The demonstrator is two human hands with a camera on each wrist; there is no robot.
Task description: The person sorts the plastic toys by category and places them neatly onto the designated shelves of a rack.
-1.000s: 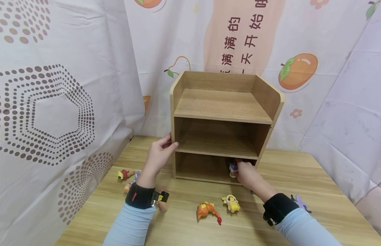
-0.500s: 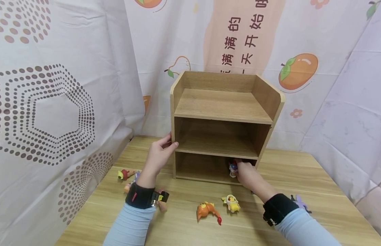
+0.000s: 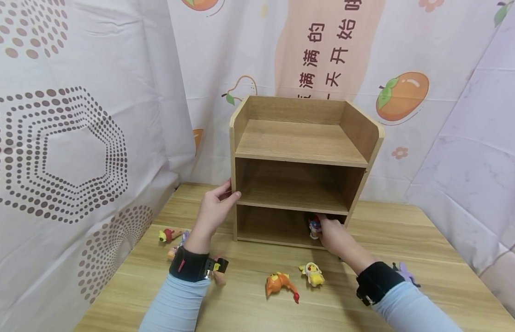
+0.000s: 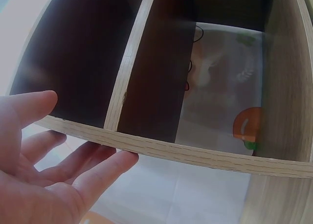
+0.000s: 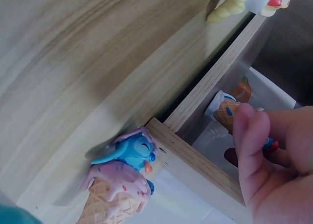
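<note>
Nearest, at the lower centre of the head frame, an orange plastic figurine with a curved, red-tipped tail (image 3: 278,282) and a yellow plastic figurine with a white hood (image 3: 313,275) lie on the wood-grain table (image 3: 241,313), both apart from the hands.

Farther in, right of centre, the right hand (image 3: 334,233) pinches a small red, blue and white figurine with a brown waffle-patterned part (image 3: 314,228) between thumb and fingers. The figurine is at the right end of the bottom compartment of the light-brown wooden three-tier shelf (image 3: 301,138), just left of the right hand's knuckles; the left hand is well apart from it.

Its long axis appears near vertical, white end downward, red-and-blue end upward; contact with the compartment floor cannot be confirmed. Its facing is obscured.

At frame centre-left, the left hand (image 3: 213,210) holds the shelf's left side panel between thumb and fingers.
</note>
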